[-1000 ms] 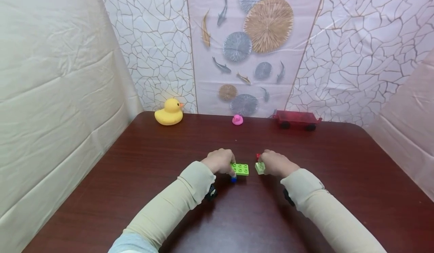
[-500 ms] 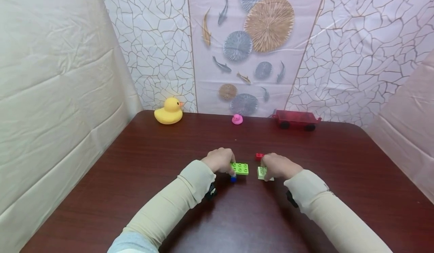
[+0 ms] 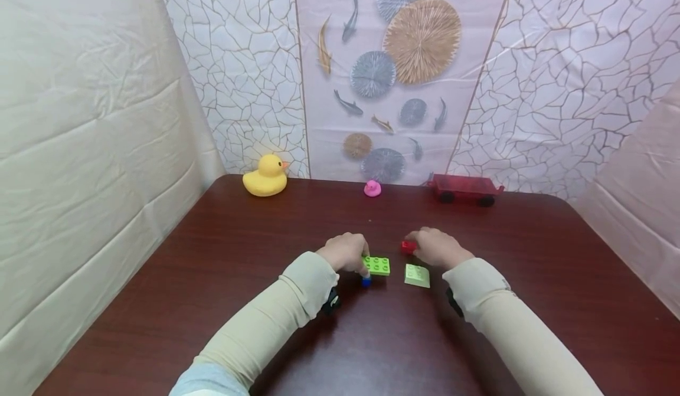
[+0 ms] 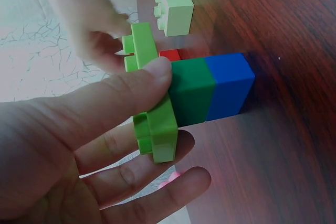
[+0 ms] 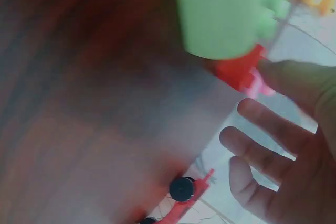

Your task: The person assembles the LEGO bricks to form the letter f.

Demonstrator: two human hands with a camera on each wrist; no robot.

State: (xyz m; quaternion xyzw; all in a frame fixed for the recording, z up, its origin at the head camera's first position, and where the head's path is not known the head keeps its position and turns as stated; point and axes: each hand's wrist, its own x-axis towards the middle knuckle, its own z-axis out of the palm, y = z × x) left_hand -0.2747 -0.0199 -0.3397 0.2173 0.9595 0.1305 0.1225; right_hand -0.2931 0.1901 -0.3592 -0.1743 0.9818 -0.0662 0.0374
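Note:
My left hand [image 3: 344, 252] grips a small stack of toy building bricks. Its top is a long lime-green brick [image 4: 164, 140] with studs, joined to a dark green brick [image 4: 193, 92] and a blue brick [image 4: 229, 86] at the bottom. The left thumb [image 4: 142, 83] presses along the lime brick's side. Right of the stack, on the table, lies a pale green brick [image 3: 417, 276] with a curved side. Just behind it is a red brick [image 3: 407, 247]. My right hand [image 3: 438, 248] is at the red brick, thumb near it and the other fingers spread apart in the right wrist view.
Along the back of the brown table [image 3: 297, 219] stand a yellow rubber duck [image 3: 265, 176], a small pink duck [image 3: 372, 188] and a red toy wagon [image 3: 463, 187] with black wheels. Patterned cloth [image 3: 255, 77] hangs behind, and pale cloth [image 3: 95, 148] lines the left side.
My right hand has let go of the pale green brick, which now lies flatter and slightly nearer, and has moved back to the red brick. The left hand keeps its stack in place.

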